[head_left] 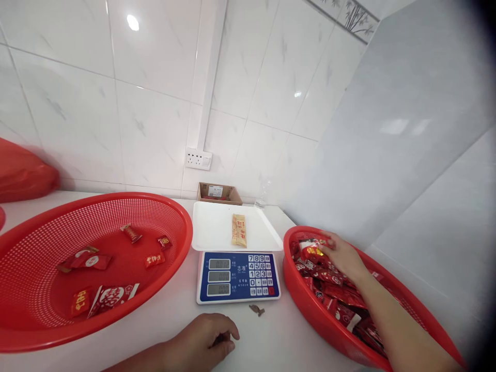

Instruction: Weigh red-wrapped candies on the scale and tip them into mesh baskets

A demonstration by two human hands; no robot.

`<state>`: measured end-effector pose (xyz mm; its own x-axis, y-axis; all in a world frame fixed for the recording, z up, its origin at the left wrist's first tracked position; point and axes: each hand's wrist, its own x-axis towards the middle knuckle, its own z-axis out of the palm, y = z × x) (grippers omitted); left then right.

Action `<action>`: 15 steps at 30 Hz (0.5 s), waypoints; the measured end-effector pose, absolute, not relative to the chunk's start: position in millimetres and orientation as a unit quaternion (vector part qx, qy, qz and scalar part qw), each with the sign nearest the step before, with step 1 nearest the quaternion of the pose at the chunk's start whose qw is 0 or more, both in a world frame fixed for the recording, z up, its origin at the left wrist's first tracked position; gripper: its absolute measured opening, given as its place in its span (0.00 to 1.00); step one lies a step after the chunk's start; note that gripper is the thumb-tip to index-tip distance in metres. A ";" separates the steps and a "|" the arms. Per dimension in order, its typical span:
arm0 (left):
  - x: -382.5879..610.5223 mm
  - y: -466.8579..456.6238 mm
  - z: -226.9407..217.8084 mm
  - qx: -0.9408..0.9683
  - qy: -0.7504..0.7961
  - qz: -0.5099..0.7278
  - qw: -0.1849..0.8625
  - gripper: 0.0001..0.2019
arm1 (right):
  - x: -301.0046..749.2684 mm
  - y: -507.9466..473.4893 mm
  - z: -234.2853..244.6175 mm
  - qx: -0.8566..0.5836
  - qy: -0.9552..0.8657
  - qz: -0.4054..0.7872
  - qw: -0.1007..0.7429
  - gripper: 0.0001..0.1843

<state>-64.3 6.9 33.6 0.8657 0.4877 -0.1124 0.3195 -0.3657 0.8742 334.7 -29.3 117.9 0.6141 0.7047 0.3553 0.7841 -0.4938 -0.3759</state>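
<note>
My right hand [343,258] reaches into the right red basket [306,302], its fingers closed on a shiny red snack packet [311,253] with gold print. Many red and dark wrapped packets lie beneath it. Near the front of the scale, my left hand [207,338] rests on the white table, loosely curled, with a gap between thumb and forefinger and nothing visible in it. A blue-and-white digital scale [238,276] stands between the baskets. On its white pan [213,227] lies a long beige wrapped bar [239,231]. The scale's top display seems to read 0.012.
Several small packets lie in the left red basket [170,206]. Behind the scale sits a cardboard box [232,195] against the tiled wall, below a socket [198,159]. A brown scrap [256,310] lies before the scale. A red bag [27,173] is at far left.
</note>
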 end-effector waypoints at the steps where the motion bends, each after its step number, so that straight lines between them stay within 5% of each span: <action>1: -64.3 6.9 33.7 0.822 0.244 0.083 0.507 0.12 | 335.2 -29.6 120.9 -0.863 -0.416 -0.114 0.262 0.25; 5: -64.9 6.7 36.4 0.825 0.237 0.082 0.506 0.12 | 330.6 -28.8 128.5 -0.845 -0.408 -0.233 0.255 0.24; 11: -65.3 7.3 37.2 0.829 0.234 0.086 0.501 0.12 | 310.6 -21.8 110.3 -0.804 -0.575 0.118 0.092 0.20; 15: -65.4 7.5 36.4 0.829 0.233 0.090 0.501 0.12 | 304.5 -19.9 97.1 -0.803 -0.581 0.133 0.023 0.28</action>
